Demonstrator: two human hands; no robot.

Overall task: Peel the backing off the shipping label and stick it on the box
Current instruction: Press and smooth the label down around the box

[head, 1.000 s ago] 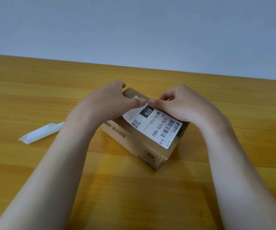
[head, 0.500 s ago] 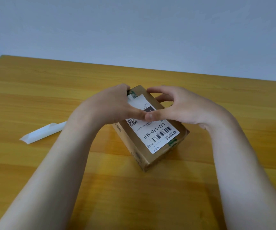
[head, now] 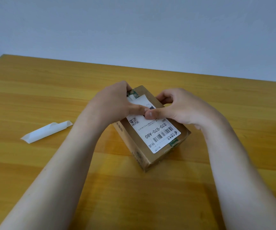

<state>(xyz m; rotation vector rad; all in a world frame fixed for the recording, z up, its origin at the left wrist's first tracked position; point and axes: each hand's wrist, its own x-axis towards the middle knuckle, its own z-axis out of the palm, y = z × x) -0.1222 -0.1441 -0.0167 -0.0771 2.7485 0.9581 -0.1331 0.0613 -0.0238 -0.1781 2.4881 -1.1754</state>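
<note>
1. Two bare arms are reaching in from the bottom of the frame, and both hands are meeting over the box (head: 167, 155) in the middle of the frame.
2. The left hand (head: 112, 103) is lying over the upper left end of the box. Its thumb is stretching out to the right and pressing flat on the label (head: 155, 133). Its fingers are bending down over the far end of the box, and most of them are hiding behind the hand.
3. The right hand (head: 182, 108) is coming in from the right. Its thumb is pointing left and pressing on the label too. Its fingers are curling, and their tips are touching the upper right edge of the box.
4. The two thumb tips are touching each other near the middle of the label, just above the little square code.
5. The label is lying on the top face of the box. Its lower part, with the bar code and the big numbers, is lying flat below the thumbs. Its upper end is showing between the two hands.
6. The box is sitting on the wooden table (head: 34, 97), with one corner pointing to the bottom of the frame.
7. The backing (head: 46, 132) is lying on the table at the left of the frame, white and partly rolled up, well apart from the box and the hands.
</note>
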